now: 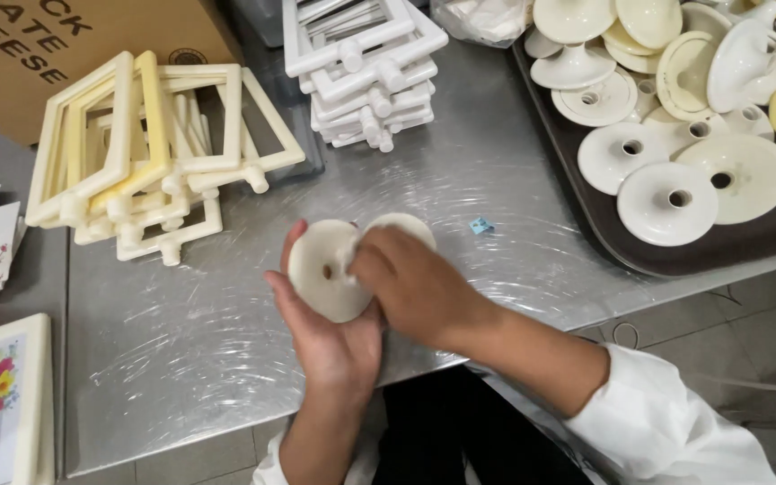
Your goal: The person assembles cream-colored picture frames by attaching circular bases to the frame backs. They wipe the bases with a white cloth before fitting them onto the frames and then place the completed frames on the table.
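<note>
1. Head view: the left hand [330, 337] cups a cream round disc [325, 269] with a centre hole, above the metal table [460, 171].
2. The right hand [410, 278] grasps the disc's edge – a second disc [403, 223] shows behind its fingers.
3. Around: cream frames [150, 148], white frames [365, 63], and a dark tray [608, 233] of round bases – all well apart.

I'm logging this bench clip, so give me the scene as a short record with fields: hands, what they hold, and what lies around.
left hand: cradles a cream round disc with a centre hole
right hand: fingers pressed on the disc's face
second disc: behind the right hand, partly hidden
surface: metal table
left of hands: yellowed frames in a loose pile
behind hands: white frames, stacked
right: dark tray of round bases
</note>
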